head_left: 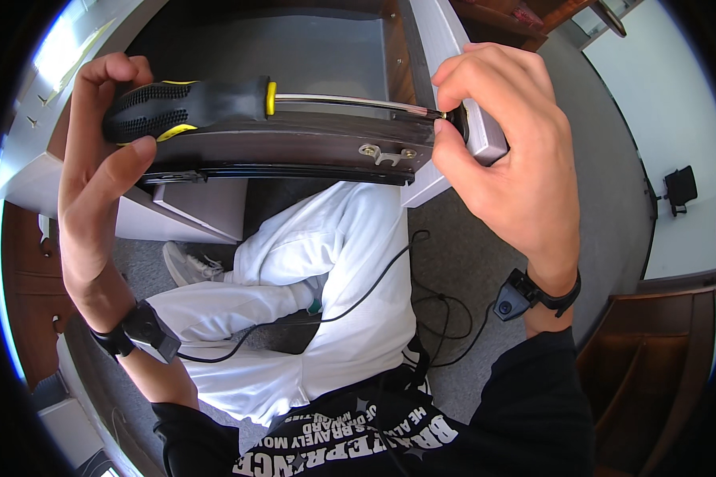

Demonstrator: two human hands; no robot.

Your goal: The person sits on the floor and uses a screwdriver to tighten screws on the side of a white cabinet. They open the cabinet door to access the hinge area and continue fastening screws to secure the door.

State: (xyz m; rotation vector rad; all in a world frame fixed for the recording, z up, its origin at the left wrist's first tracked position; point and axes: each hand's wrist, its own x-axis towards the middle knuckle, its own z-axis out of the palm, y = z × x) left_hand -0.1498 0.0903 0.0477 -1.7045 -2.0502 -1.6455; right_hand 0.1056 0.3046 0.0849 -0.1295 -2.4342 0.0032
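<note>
My left hand [107,151] is closed around the black and yellow handle of a screwdriver [231,99], thumb below and fingers behind it. The steel shaft lies almost level, pointing right. At its tip, my right hand [517,131] pinches a small brass-coloured screw [443,116] between thumb and forefinger, mostly covered by the fingertips. Both are against the inner side of a pale drawer front [437,40], near a dark round part [458,123]. The drawer's dark side panel [294,147] carries a metal bracket [387,153] with two screws and a black slide rail [294,173].
My legs in white trousers [350,238] are folded below the drawer. Black cables [326,314] run from the wrist-worn devices across my lap and the grey floor [485,262]. A pale cabinet [191,211] stands at left; brown wooden furniture [652,374] is at lower right.
</note>
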